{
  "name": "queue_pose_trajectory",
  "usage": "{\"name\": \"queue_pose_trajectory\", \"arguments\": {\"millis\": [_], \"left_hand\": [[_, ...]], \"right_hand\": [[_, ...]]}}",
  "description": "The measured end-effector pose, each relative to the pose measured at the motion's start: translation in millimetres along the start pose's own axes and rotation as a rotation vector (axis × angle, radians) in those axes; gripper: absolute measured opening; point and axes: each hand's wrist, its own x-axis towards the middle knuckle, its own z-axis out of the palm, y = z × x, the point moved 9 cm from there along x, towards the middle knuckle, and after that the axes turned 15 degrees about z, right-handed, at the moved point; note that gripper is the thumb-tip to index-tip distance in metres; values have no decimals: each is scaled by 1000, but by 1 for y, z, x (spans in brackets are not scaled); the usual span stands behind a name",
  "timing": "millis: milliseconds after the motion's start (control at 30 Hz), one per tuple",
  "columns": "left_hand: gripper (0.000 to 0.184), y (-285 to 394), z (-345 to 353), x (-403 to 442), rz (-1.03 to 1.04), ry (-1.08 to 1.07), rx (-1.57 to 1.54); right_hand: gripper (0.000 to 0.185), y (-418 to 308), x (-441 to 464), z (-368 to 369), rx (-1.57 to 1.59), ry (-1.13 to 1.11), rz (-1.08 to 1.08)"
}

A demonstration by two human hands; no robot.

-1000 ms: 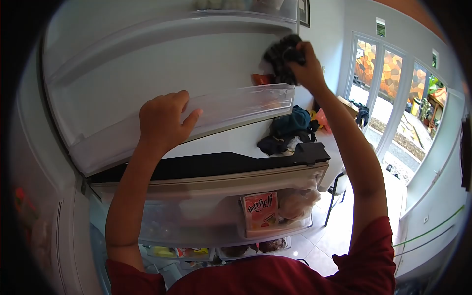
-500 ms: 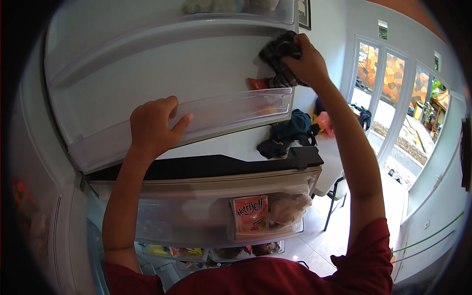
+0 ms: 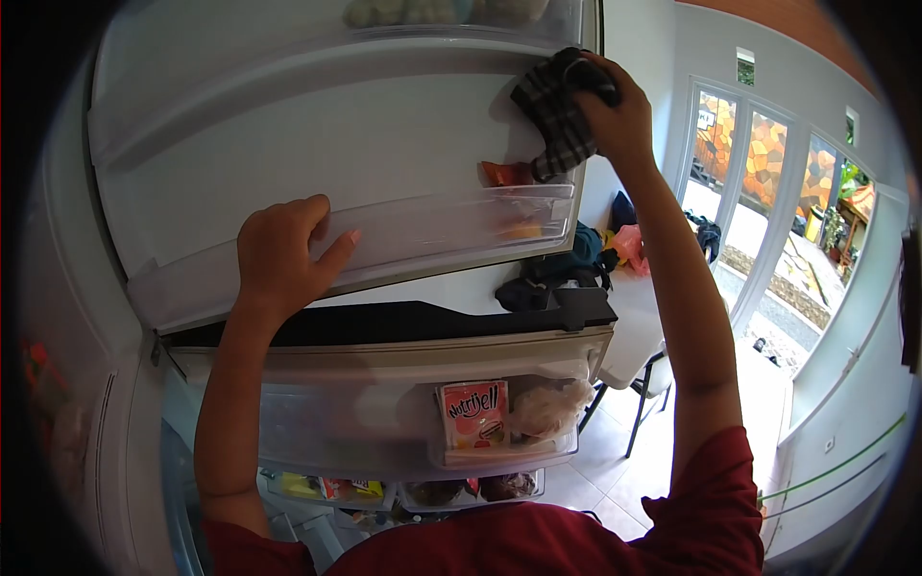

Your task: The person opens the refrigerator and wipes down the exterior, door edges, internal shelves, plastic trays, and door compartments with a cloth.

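My right hand is closed around a bunched black-and-white checked cloth, at the free edge of the open upper fridge door's white inner panel. The cloth's lower end hangs beside an orange packet, which stands in the clear door shelf. My left hand is curled over the front rim of that same shelf, with the thumb outside it; its fingertips are partly hidden.
Below, the lower door's shelf holds a red Nutrijell packet and a knotted plastic bag. Dark clothes and a pink bag lie on a white table behind the doors. A chair stands at the right, near glass doors.
My right hand has moved slightly right with the cloth, whose lower end now hangs more freely. The upper door has shifted slightly; my left hand has moved a little left in view.
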Motion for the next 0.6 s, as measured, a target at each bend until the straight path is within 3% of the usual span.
{"name": "queue_pose_trajectory", "arguments": {"millis": [67,200,267,300,367,433,500,533,600], "left_hand": [[34,0,-1,0,4,5,1],[35,1,-4,-1,13,35,13],[35,4,-5,-1,15,39,6],[35,4,-6,-1,11,32,11],[35,6,-10,-2,8,29,18],[35,10,-16,-3,23,40,35],[36,14,-23,-6,47,71,46],[36,17,-28,-8,72,101,53],[37,19,-35,-13,78,122,21]], "right_hand": [[43,15,4,1,311,-122,249],[40,32,4,-8,271,-135,348],[38,55,9,-11,48,-294,579],[37,54,15,-17,131,-354,581],[33,54,30,-33,618,-276,696],[40,37,70,-50,743,-286,471],[29,45,130,-62,906,-318,304],[19,8,125,-46,1026,-355,268],[17,-20,122,-23,1036,-375,271]]}}
